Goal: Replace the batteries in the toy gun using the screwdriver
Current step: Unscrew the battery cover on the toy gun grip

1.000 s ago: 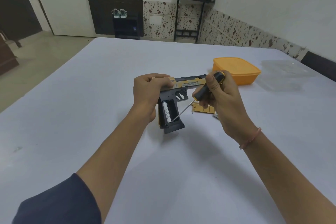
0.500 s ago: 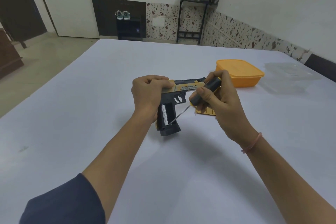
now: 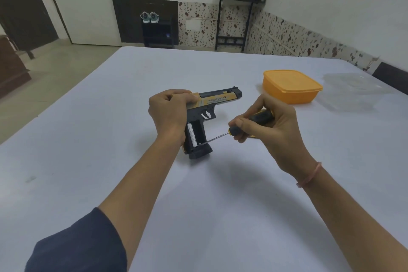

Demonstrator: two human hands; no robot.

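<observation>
A black and gold toy gun (image 3: 217,100) stands upright on its grip base on the white table (image 3: 110,117). My left hand (image 3: 169,112) grips the rear of its slide. The side of the grip is uncovered, and a white battery (image 3: 191,135) shows inside the compartment. My right hand (image 3: 268,127) grips the black and yellow handle of a screwdriver (image 3: 234,131). Its thin metal shaft slants down to the left, and its tip sits at the lower edge of the battery compartment.
An orange lidded container (image 3: 291,86) sits at the right of the table, with a clear plastic lid or tray (image 3: 357,88) beyond it. A shoe rack, a stand and a doorway line the far wall.
My right hand has swung outward to the right and lowered, so the screwdriver now lies flatter. The tip stays at the battery compartment. My left hand keeps its hold on the gun.
</observation>
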